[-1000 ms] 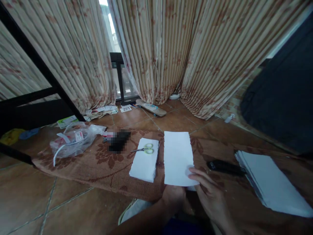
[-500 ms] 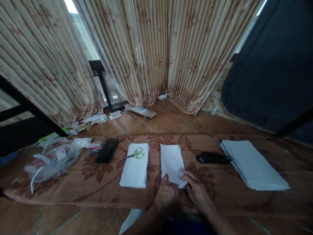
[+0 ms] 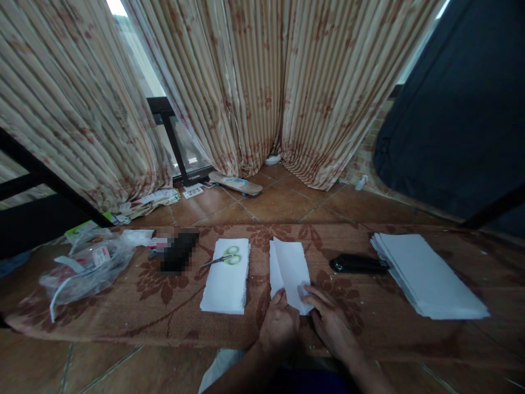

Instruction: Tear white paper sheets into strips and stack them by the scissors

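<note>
A small stack of white paper [image 3: 296, 260] with ragged side edges lies in front of me, its top sheet creased upward along the left. My left hand [image 3: 281, 323] is closed, thumb and bent fingers pinching the paper's lower left part. At the lower right edge, my right hand [image 3: 330, 320] has its curled fingertips on the paper; its thumb is hard to see. To the left, scissors [image 3: 232, 256] with pale green handles rest on a similar paper stack [image 3: 225, 290].
Right of my hands lies a black stapler-like tool [image 3: 359, 264], touching a larger paper stack [image 3: 430, 279]. At left are a clear plastic bag [image 3: 90, 268] and a blurred dark object [image 3: 180, 251]. A patterned brown cloth [image 3: 164, 317] covers the surface. Beyond it, a skateboard [image 3: 235, 183] sits on the tiled floor.
The top sheet's left side has lifted into a crease, leaving edges of sheets beneath showing at the upper left. Both hands remain in nearly the same place.
</note>
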`<state>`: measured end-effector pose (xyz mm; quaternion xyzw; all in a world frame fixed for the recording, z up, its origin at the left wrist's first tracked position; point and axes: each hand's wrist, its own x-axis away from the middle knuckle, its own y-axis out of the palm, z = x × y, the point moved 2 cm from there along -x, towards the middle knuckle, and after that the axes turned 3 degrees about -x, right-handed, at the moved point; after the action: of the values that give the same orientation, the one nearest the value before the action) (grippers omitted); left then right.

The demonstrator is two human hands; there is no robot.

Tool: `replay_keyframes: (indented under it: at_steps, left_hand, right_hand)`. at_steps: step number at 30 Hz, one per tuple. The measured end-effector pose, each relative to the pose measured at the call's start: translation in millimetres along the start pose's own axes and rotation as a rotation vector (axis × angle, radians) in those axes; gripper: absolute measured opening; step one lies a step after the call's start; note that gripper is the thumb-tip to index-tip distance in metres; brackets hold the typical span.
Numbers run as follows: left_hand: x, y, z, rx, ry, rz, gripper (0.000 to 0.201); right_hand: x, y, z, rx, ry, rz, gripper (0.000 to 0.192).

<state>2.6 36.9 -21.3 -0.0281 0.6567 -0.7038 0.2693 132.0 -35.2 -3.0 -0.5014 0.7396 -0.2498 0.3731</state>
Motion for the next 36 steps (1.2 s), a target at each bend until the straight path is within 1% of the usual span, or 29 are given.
replay_keyframes:
  at_steps: [3,6,7,10,13,14,16,18,20,22,25,28,30,32,36]
  left_hand:
    - [-3,-1.7,0,0.031,-0.010,0.009,0.015]
    - [-4,-9.9,2,0.068,-0.016,-0.002,0.017]
    - [-3,-13.7,2,0.087,-0.038,0.007,0.019]
    - [3,-23.9,-2,0.170,-0.205,0.080,0.030]
    - [15,-27.5,-15,0.261,-0.396,0.153,0.047]
    - [18,-27.8,-20,0.293,-0.448,0.174,0.050]
    - [23,-29.3,-29,0.350,-0.534,0.225,0.049]
    - [23,-33.7,-33,0.381,-0.583,0.281,0.046]
    - [19,-40.6,-31,0.394,-0.554,0.304,0.045]
    - [11,-46.9,-22,0.397,-0.460,0.274,0.045]
    - [-2,-47.9,-6,0.342,-0.307,0.166,0.039]
    - [-9,-37.7,5,0.233,-0.206,0.065,0.035]
    - [-10,-29.5,9,0.174,-0.170,0.026,0.032]
    - [-9,-23.9,10,0.147,-0.166,0.007,0.030]
    - [-6,-22.2,10,0.140,-0.170,0.019,0.030]
  right_hand:
    - [-1,1,1,0.008,-0.002,-0.012,0.038]
    - [-1,2,3,0.044,-0.008,-0.040,0.038]
    - [-1,2,4,0.057,-0.009,-0.045,0.037]
    - [-1,3,6,0.088,-0.015,-0.038,0.038]
    - [0,4,7,0.094,-0.020,-0.016,0.041]
    - [0,4,7,0.089,-0.018,-0.006,0.042]
    - [0,5,7,0.077,-0.016,0.010,0.044]
    - [0,5,8,0.079,-0.022,0.018,0.045]
    - [0,6,8,0.092,-0.034,0.012,0.046]
    - [0,6,9,0.105,-0.038,0.010,0.045]
    - [1,5,10,0.116,-0.043,0.003,0.044]
    - [2,5,11,0.129,-0.057,-0.014,0.042]
    - [2,5,11,0.132,-0.062,-0.011,0.039]
    - [2,5,13,0.117,-0.069,0.002,0.037]
    - [4,1,24,0.049,-0.077,0.010,0.039]
